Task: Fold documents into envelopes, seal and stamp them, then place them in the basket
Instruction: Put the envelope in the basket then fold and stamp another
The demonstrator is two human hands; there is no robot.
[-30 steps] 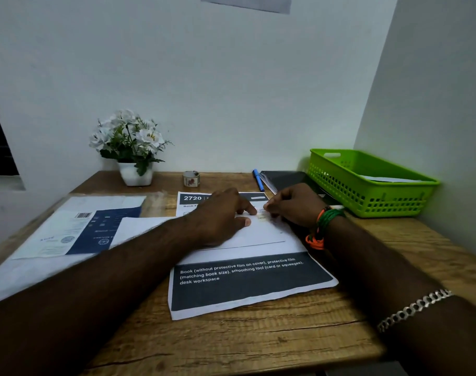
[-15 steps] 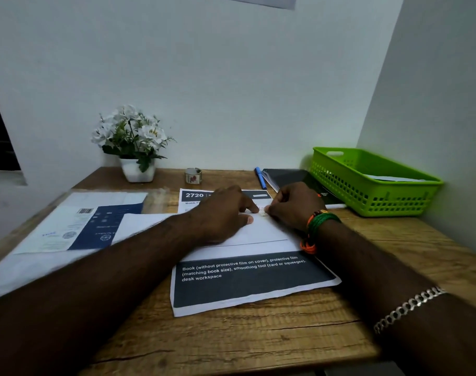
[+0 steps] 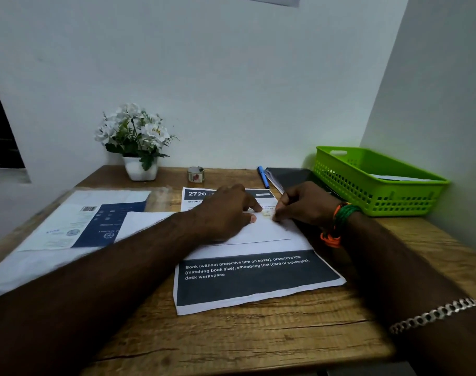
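Right fingers: the right hand [image 3: 304, 203] is curling its fingertips [image 3: 276, 217] down onto a small pale stamp [image 3: 266, 213], apparently pinching or pressing it; the exact contact is too small to tell.
Left fingers: the left hand [image 3: 226, 210] is lying flat, fingers together and extended, pressing the white envelope [image 3: 261, 230] down at 9 o'clock of the stamp.
Envelope: it is resting on a printed instruction sheet [image 3: 254, 278] at the desk's centre; judged light, thin, flexible and prone to sliding on the smooth paper, so best held flat by a palm and lifted at an edge.
Stamp: judged featherlight and flimsy, best taken by its edge.
Basket: the green perforated plastic basket [image 3: 378, 198] is standing at 2 o'clock, a paper already inside.
Surround: a grained wooden desk [image 3: 285, 337], a tape roll [image 3: 195, 174] and a blue pen [image 3: 263, 176] at 12 o'clock, a potted white flower plant [image 3: 135, 142] at 11 o'clock.
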